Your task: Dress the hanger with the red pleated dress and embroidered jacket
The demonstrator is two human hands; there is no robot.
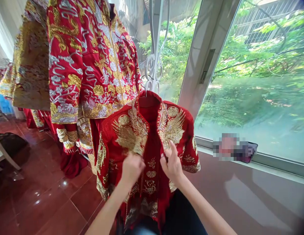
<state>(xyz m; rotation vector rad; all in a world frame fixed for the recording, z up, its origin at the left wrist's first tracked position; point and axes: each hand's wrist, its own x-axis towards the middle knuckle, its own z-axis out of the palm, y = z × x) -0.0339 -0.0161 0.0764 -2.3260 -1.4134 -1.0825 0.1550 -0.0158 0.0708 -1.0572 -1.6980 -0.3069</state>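
Note:
A red jacket (112,137) with gold embroidered wings, a beaded stand-up collar and short sleeves hangs in front of me. Its front is parted, and the red inside with gold motifs shows between the two edges. My left hand (132,168), slightly blurred, is closed in a fist on the left front panel beside the opening. On the opposite front edge, my right hand (172,164) grips the cloth, with thumb and forefinger showing. A thin hanger hook (145,92) rises from the collar; the hanger's arms are mostly hidden inside the jacket.
A larger red jacket (93,62) with gold and silver embroidery hangs close behind on the left, with more embroidered garments (31,65) beyond. To the right, a phone (250,152) lies on the window sill (272,168), partly pixelated. A white chair (5,150) stands on the red tiled floor (51,202).

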